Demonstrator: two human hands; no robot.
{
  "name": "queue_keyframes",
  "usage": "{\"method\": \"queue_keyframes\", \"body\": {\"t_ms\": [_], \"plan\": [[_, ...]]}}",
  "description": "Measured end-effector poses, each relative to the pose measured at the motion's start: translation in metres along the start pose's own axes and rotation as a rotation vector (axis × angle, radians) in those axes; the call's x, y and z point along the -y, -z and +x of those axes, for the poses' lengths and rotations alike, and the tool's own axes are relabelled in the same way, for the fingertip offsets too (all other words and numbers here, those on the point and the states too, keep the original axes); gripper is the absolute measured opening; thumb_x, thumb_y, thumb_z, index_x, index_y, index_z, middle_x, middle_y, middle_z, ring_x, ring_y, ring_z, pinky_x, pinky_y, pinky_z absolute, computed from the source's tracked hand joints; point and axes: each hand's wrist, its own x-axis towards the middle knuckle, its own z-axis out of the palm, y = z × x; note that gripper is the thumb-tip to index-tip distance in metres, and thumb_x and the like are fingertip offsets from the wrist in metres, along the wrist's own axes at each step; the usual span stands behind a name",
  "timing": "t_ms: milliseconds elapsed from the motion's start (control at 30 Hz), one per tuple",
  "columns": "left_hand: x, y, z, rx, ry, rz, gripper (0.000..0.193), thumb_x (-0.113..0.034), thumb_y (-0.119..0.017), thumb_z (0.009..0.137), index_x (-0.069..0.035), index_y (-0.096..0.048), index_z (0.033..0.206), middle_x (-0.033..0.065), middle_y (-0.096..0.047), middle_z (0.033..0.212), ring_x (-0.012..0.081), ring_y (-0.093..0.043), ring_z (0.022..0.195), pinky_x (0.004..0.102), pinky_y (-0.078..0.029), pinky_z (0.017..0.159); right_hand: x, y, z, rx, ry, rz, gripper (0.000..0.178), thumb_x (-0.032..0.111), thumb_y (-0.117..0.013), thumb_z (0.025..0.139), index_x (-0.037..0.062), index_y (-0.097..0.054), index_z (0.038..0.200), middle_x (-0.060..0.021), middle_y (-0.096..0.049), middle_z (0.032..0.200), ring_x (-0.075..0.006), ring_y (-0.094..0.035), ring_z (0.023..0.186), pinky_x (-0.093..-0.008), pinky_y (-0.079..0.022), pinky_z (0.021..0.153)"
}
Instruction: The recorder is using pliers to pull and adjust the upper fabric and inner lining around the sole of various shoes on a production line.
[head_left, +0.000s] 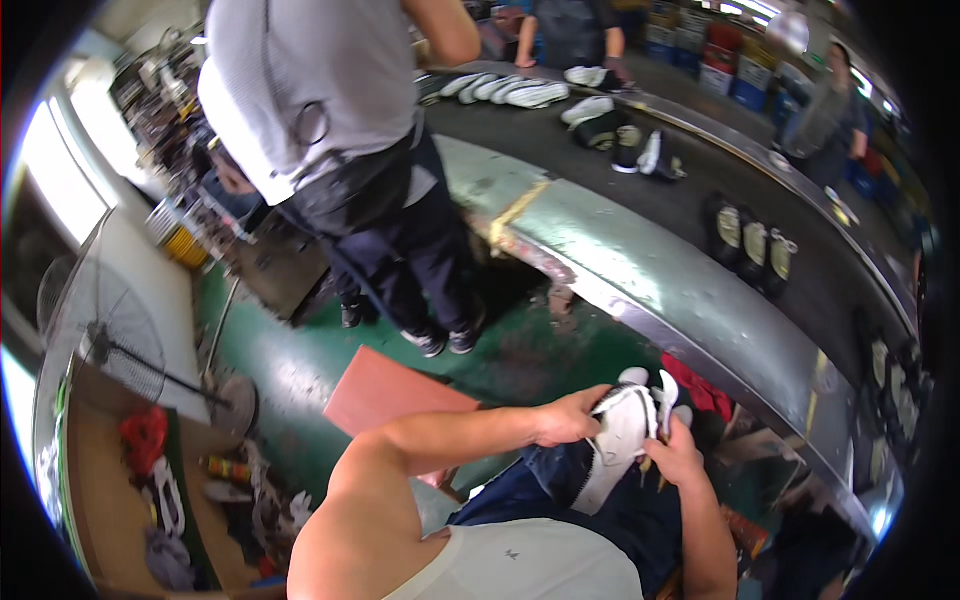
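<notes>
Above my lap is a shoe (622, 428), its pale underside turned up and a dark edge along its left side. My left hand (570, 418) is closed on that left edge. At the shoe's right side my right hand (677, 456) is closed, fingertips against the edge. A curved white piece (665, 392) sticks up beside its thumb, and a thin yellowish-brown bit shows below the fingers. What exactly the right hand grips is hard to make out. Rounded pale ends (634, 376) show just beyond the shoe.
A reddish stool (395, 390) stands left of my knees. Ahead, a metal-edged conveyor (640, 245) carries several shoes (755, 245) and white soles (515, 92). A co-worker (330, 110) stands at its left end. A fan (125, 350) and a wooden bin (105, 490) stand at left.
</notes>
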Motion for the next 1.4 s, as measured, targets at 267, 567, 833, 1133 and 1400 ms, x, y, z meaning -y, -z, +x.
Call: {"method": "queue_keyframes", "body": {"t_ms": [267, 567, 833, 1133, 1400], "plan": [[0.047, -0.039, -0.005, -0.410, -0.148, -0.045, 0.069, -0.001, -0.054, 0.085, 0.007, -0.033, 0.150, 0.0173, -0.054, 0.139, 0.0232, -0.054, 0.126, 0.0326, -0.041, 0.108, 0.005, -0.017, -0.016, -0.254, 0.039, -0.393, 0.060, 0.030, -0.081, 0.080, -0.0039, -0.054, 0.120, -0.0249, -0.067, 0.100, -0.0367, -0.066, 0.100, -0.0444, -0.049, 0.094], [0.012, -0.038, -0.015, -0.167, -0.106, 0.014, 0.084, 0.012, -0.048, 0.076, 0.003, -0.023, 0.156, 0.0143, -0.050, 0.144, 0.0218, -0.050, 0.132, 0.0297, -0.037, 0.111, 0.012, 0.003, -0.023, 0.053, -0.028, -0.120, 0.036, 0.004, -0.066, 0.092, -0.0043, -0.048, 0.122, -0.0087, -0.066, 0.090, -0.0129, -0.066, 0.066, -0.0286, -0.054, 0.060], [-0.003, -0.030, -0.001, -0.296, -0.225, 0.092, 0.063, 0.004, -0.059, 0.089, 0.004, -0.038, 0.149, 0.0125, -0.058, 0.134, 0.0195, -0.056, 0.121, 0.0316, -0.043, 0.104, 0.008, -0.002, -0.014, -0.069, 0.185, -0.450, 0.040, 0.021, -0.072, 0.087, -0.0040, -0.047, 0.106, -0.0151, -0.063, 0.083, -0.0283, -0.067, 0.069, -0.0378, -0.052, 0.063], [-0.011, -0.039, 0.001, -0.472, -0.446, 0.732, 0.033, -0.020, -0.058, 0.101, 0.004, -0.063, 0.124, 0.0204, -0.069, 0.110, 0.0197, -0.066, 0.104, 0.0325, -0.051, 0.091, 0.069, -0.016, 0.008, -0.178, 0.292, -0.459, 0.052, 0.027, -0.077, 0.086, 0.0019, -0.049, 0.122, -0.0198, -0.070, 0.103, -0.0384, -0.069, 0.097, -0.0421, -0.055, 0.082], [-0.010, -0.038, 0.023, -0.478, -0.239, 0.418, 0.036, -0.029, -0.055, 0.104, 0.002, -0.069, 0.113, 0.0098, -0.071, 0.090, 0.0131, -0.061, 0.089, 0.0321, -0.052, 0.081, 0.087, -0.002, 0.036, -0.214, 0.265, -0.476, 0.039, 0.025, -0.077, 0.085, -0.0006, -0.059, 0.109, -0.0232, -0.068, 0.087, -0.0417, -0.068, 0.081, -0.0453, -0.054, 0.070]]}}
